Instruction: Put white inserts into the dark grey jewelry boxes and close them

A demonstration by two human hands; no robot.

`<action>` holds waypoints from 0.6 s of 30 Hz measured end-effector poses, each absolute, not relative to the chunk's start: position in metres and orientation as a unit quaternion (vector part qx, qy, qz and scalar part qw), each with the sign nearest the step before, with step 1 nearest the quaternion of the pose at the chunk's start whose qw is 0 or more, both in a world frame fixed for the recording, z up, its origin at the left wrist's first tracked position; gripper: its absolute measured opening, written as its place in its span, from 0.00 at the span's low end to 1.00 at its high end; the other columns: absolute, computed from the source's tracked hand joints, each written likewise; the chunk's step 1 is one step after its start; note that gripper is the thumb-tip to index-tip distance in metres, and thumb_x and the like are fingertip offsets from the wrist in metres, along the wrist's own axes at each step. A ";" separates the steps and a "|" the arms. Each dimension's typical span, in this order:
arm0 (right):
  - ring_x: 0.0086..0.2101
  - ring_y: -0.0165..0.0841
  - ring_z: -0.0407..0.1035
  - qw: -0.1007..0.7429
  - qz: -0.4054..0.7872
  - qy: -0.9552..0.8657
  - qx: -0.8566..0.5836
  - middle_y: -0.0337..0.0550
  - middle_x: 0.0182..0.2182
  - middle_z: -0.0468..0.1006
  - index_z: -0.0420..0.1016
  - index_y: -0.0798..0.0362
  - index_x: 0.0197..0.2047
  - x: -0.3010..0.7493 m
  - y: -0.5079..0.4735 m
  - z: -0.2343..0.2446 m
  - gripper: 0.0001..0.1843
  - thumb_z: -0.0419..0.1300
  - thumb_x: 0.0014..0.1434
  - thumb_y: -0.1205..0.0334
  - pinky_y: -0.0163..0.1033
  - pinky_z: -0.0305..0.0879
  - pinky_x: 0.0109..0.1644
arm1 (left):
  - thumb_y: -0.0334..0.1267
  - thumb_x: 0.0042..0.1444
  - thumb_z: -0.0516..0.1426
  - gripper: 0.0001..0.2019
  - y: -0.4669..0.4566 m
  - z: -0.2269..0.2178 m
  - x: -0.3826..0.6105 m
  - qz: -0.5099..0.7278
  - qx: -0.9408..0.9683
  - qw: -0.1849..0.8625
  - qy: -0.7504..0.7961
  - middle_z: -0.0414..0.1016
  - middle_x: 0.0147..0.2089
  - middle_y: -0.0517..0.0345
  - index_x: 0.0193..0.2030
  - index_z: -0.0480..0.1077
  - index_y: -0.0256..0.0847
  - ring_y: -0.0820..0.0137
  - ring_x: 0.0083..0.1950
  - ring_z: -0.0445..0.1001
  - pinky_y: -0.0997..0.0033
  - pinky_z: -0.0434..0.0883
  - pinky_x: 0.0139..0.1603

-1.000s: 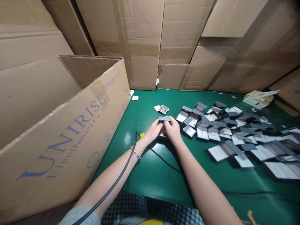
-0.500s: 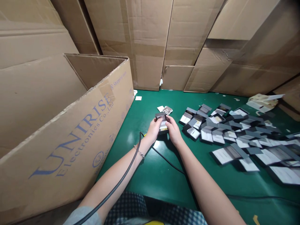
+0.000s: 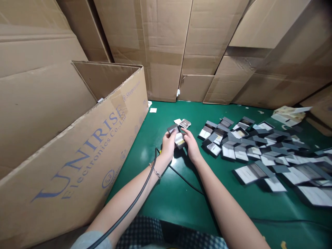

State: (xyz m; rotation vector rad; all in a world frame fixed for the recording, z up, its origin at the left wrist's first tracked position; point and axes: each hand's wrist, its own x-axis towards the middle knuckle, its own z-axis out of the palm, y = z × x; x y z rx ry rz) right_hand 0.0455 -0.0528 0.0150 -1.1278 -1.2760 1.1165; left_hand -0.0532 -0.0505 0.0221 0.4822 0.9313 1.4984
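A small black box [image 3: 179,139] with its lid raised and a pale lining is held above the green table, tilted a little. My left hand [image 3: 168,146] grips its left side, the thumb pressed on the inner side of the lid. Around the right edge of the box curl the fingers of my right hand [image 3: 192,145]. Just beyond the hands lie a small clear-looking tray piece [image 3: 185,123] and a white slip [image 3: 177,121]. Some of the box's underside is hidden by my fingers.
Many similar opened boxes [image 3: 234,149] spread over the right of the green table [image 3: 155,197]. A large open carton [image 3: 85,145] stands at left, and cardboard walls [image 3: 160,48] rise behind. A black cable [image 3: 137,197] crosses my left forearm. Torn paper [image 3: 289,116] lies far right.
The small box has turned, its lid end swinging to the left. My left hand has shifted slightly left with it; my right fingers have loosened a little at its right edge.
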 end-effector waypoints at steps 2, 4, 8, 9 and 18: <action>0.37 0.35 0.69 0.546 0.426 -0.513 -0.507 0.47 0.46 0.73 0.69 0.52 0.49 0.047 -0.047 0.011 0.24 0.45 0.57 0.48 0.43 0.66 0.44 | 0.42 0.51 0.58 0.13 -0.050 0.026 -0.056 0.649 0.153 0.628 0.400 0.76 0.33 0.53 0.40 0.70 0.35 0.71 0.31 0.74 0.69 0.70 0.37; 0.37 0.36 0.69 0.546 0.372 -0.500 -0.560 0.50 0.47 0.72 0.70 0.54 0.46 0.048 -0.040 0.007 0.25 0.43 0.58 0.48 0.45 0.67 0.44 | 0.42 0.54 0.56 0.11 -0.050 0.030 -0.058 0.649 0.113 0.634 0.404 0.76 0.32 0.54 0.38 0.70 0.35 0.71 0.30 0.73 0.70 0.70 0.36; 0.54 0.43 0.60 0.477 0.179 -0.584 -0.632 0.55 0.54 0.65 0.73 0.55 0.43 0.045 -0.024 0.003 0.18 0.49 0.54 0.60 0.51 0.57 0.57 | 0.41 0.55 0.55 0.10 -0.051 0.034 -0.059 0.650 0.087 0.634 0.409 0.75 0.30 0.56 0.36 0.69 0.36 0.73 0.29 0.72 0.72 0.70 0.34; 0.58 0.45 0.54 0.447 0.143 -0.603 -0.646 0.56 0.59 0.60 0.72 0.56 0.46 0.044 -0.021 0.003 0.19 0.49 0.53 0.62 0.53 0.53 0.60 | 0.41 0.55 0.55 0.09 -0.052 0.034 -0.058 0.651 0.086 0.634 0.407 0.75 0.30 0.55 0.36 0.69 0.36 0.73 0.29 0.72 0.72 0.70 0.35; 0.60 0.52 0.47 0.287 0.091 -0.676 -0.672 0.59 0.61 0.56 0.64 0.55 0.52 0.040 0.003 0.014 0.22 0.56 0.55 0.56 0.61 0.47 0.59 | 0.44 0.56 0.54 0.11 -0.053 0.033 -0.059 0.641 0.104 0.640 0.412 0.74 0.30 0.56 0.36 0.67 0.36 0.73 0.30 0.73 0.72 0.70 0.34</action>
